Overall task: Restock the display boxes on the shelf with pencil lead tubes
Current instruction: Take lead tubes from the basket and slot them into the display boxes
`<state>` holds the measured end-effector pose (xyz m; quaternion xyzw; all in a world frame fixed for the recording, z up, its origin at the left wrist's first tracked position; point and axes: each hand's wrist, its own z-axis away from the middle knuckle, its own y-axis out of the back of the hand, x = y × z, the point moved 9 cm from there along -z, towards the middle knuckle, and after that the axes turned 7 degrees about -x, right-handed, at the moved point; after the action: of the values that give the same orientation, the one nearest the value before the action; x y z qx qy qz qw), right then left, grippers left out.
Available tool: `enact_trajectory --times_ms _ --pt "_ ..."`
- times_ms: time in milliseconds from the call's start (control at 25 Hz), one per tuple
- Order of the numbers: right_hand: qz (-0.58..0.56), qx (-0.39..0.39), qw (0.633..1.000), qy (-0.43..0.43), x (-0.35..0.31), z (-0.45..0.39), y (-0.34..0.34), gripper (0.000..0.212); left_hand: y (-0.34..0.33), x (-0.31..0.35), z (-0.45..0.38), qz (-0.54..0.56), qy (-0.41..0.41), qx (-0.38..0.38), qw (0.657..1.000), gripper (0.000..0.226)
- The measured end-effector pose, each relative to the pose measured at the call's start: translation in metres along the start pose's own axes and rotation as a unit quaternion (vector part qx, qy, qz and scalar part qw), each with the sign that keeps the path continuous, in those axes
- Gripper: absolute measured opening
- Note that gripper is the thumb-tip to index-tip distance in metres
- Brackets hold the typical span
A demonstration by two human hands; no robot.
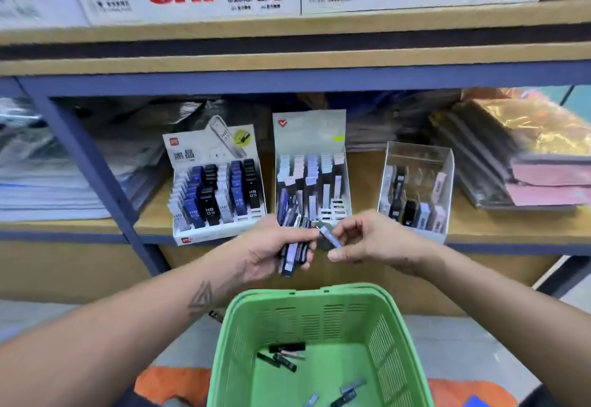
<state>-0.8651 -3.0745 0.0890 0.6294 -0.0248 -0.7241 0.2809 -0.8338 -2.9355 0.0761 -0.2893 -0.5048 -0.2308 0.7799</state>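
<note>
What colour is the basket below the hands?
Green: the slotted plastic basket shows clearly in the head view, with a few lead tubes on its floor.

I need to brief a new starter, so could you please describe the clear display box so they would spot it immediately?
On the lower wooden shelf stand three display boxes. The clear display box is the rightmost, beside stacked pink folders. Unlike its printed cardboard neighbours, it is transparent, with no header card.

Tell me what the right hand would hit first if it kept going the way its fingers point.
The right hand, pinching one tube, points left toward the left hand and its bundle of tubes. It would probably meet that bundle first, though depth is unclear.
</note>
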Motion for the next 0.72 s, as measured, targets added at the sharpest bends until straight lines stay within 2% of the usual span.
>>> enact_trajectory --times_ms 160,320,440,640,720 --pt "0.042 0.051 0.998 0.011 -0.023 -0.004 0.022 0.019 0.016 0.030 -0.012 -0.017 -0.030 0.080 0.996 0.043" --pt "0.072 0.061 0.995 0.023 -0.029 -0.017 0.027 0.017 0.019 0.039 -0.018 -0.046 -0.071 0.098 0.992 0.026" --pt "0.058 0.052 0.997 0.030 -0.033 -0.017 0.026 0.018 0.020 0.048 -0.016 -0.043 -0.104 0.106 0.988 0.022" --pt "-0.083 0.052 0.994 0.040 -0.029 -0.005 0.031 0.035 0.014 0.057 -0.015 -0.048 -0.123 0.119 0.984 0.017" --pt "-0.079 0.052 0.994 0.045 -0.030 0.001 0.033 0.037 0.005 0.057 -0.018 -0.048 -0.123 0.111 0.985 0.015"
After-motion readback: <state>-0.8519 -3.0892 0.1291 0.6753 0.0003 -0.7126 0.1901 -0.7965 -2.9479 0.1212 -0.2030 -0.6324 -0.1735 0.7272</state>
